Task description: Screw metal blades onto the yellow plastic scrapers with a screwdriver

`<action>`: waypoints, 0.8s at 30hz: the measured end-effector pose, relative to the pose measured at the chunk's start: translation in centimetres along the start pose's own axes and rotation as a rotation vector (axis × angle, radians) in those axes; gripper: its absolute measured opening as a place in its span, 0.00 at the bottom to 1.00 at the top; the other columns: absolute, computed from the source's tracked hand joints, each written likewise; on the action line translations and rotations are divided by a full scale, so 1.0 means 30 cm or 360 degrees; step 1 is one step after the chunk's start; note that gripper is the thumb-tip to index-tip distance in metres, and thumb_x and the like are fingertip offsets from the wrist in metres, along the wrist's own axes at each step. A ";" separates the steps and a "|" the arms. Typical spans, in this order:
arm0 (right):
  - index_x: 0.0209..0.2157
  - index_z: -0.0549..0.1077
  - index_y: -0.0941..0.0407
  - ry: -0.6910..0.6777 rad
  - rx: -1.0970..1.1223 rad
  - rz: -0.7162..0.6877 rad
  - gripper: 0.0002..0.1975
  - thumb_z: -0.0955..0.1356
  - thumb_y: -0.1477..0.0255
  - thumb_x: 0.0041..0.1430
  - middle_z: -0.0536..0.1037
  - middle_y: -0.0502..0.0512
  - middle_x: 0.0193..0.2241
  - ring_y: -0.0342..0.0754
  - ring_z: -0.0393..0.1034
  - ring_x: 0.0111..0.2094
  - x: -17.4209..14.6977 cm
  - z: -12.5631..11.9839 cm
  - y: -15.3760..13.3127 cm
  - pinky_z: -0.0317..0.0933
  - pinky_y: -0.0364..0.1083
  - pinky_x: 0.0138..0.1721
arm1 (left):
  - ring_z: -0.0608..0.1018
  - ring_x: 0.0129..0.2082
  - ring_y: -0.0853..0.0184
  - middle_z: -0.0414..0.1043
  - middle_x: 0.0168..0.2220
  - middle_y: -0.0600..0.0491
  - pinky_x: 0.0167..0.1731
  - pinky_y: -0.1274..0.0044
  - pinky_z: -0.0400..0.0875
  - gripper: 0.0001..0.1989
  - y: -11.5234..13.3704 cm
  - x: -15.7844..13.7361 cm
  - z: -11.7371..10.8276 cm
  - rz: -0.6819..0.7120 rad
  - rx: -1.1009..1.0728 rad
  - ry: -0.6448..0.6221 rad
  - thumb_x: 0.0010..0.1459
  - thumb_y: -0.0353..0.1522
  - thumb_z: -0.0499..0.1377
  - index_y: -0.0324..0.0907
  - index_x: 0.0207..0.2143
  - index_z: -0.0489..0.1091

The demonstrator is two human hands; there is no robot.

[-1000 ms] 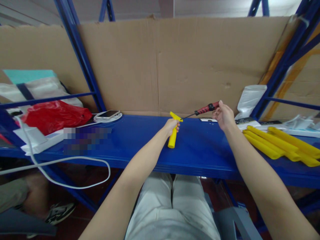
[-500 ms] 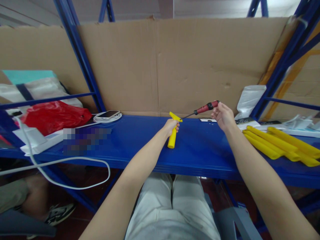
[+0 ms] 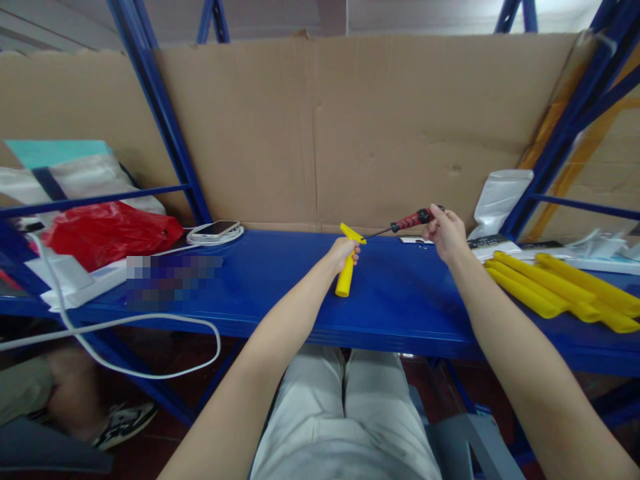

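Observation:
My left hand (image 3: 345, 253) is wrapped round a yellow T-shaped plastic handle (image 3: 344, 283), its round grip pointing down toward me and its wider head at the top. My right hand (image 3: 447, 233) pinches the butt end of a screwdriver (image 3: 413, 221) with a red and black handle. The screwdriver lies slanted, its thin dark shaft running left and down to the head of the yellow handle. Its tip meets the handle just above my left fingers; whether a screw is there is too small to tell.
Several yellow tubular pieces (image 3: 555, 288) lie on the blue shelf (image 3: 280, 293) at right, near a white plastic bag (image 3: 501, 200). A phone (image 3: 219, 229) rests on a coiled cable at left, beside a red bag (image 3: 117, 230) and a power strip (image 3: 103, 280). Cardboard (image 3: 390, 127) stands behind.
The screwdriver's handle appears turned, and my right fingers have shifted slightly on its end. My left hand and the yellow handle have barely moved. A person's foot at lower left has shifted right.

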State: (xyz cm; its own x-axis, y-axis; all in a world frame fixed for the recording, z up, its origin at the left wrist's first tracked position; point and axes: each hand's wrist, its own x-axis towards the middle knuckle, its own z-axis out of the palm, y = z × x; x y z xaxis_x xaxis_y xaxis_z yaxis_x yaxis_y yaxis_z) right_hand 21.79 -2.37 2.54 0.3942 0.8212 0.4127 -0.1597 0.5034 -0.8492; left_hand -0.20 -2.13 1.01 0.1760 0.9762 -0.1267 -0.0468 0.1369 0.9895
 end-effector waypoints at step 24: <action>0.25 0.59 0.52 -0.0002 0.0008 -0.0041 0.26 0.78 0.58 0.42 0.57 0.37 0.10 0.36 0.53 0.10 -0.009 0.004 0.007 0.53 0.36 0.10 | 0.58 0.11 0.78 0.56 0.15 0.62 0.15 0.82 0.52 0.08 -0.002 -0.001 -0.002 -0.0011 -0.0006 -0.0014 0.59 0.20 0.49 0.40 0.31 0.62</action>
State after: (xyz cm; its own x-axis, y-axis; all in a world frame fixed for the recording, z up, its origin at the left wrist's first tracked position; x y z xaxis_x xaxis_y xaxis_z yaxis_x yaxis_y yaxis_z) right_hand 21.55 -2.45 2.30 0.3973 0.8080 0.4350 -0.1538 0.5260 -0.8365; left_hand -0.26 -2.17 0.96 0.1850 0.9737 -0.1328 -0.0492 0.1442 0.9883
